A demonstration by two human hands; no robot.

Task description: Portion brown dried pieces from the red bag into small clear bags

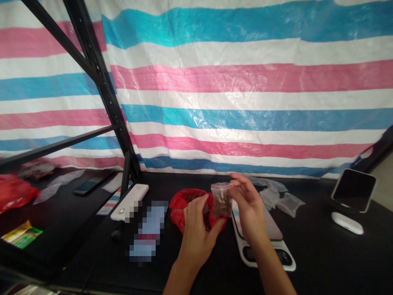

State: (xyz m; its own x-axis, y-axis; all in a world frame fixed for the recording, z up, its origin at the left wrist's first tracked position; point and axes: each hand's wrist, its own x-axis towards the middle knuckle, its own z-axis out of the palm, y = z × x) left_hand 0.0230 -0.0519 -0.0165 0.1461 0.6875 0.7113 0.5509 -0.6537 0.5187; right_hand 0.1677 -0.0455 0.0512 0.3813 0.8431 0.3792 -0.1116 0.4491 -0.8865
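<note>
My right hand pinches a small clear zip bag by its upper right corner. Brown bits fill part of this zip bag, which hangs over the right side of a red plastic bag. Inside the open red bag lie small dark brown pieces. My left hand is over the front of the red bag, thumb and fingers apart, and partly hides the contents. Just right of the red bag, under my right wrist, sits a white kitchen scale with a shiny flat plate.
Several small clear bags lie behind the scale. To the right are a tilted dark-screened device and a white case. A white power bank and a phone lie left. A black metal post rises behind them.
</note>
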